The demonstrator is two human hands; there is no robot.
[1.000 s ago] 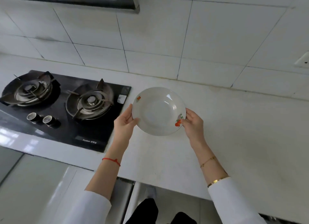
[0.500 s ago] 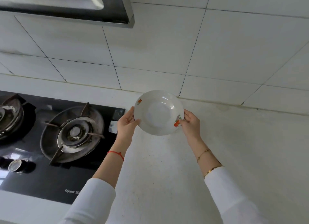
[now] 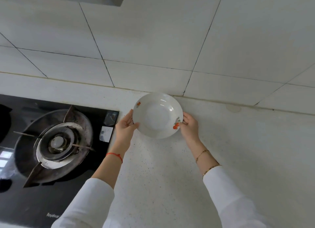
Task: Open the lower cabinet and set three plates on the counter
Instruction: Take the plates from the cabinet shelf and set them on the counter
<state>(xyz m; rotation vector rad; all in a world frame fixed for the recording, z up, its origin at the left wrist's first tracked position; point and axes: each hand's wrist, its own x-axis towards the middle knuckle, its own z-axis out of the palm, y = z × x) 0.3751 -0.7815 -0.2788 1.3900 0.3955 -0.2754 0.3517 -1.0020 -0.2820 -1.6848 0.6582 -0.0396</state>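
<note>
While both hands gripped its rim from opposite sides, the plate (image 3: 157,115) sat level near the back of the white speckled surface (image 3: 170,176), close to the tiled wall (image 3: 153,40). Whether its base touched the surface or hung just above it could not be told from this view. The left hand (image 3: 125,127) had its fingers (image 3: 131,113) curled over the near-left edge with the thumb on the rim, clenched on the plate; the right hand (image 3: 189,125) pinched the right edge beside the red fruit print (image 3: 176,124), fingers likewise closed on it. A two-sided hold like this probably kept the shallow dish flat and let it come down without clattering. It was held to the right of the gas hob (image 3: 56,142), well apart from the burner, presumably so the dish would stay clear of the cooking area and leave open surface to the right for more plates. No other plate showed on the surface, so this looked like the first of three, and the cabinet was out of view.
</note>
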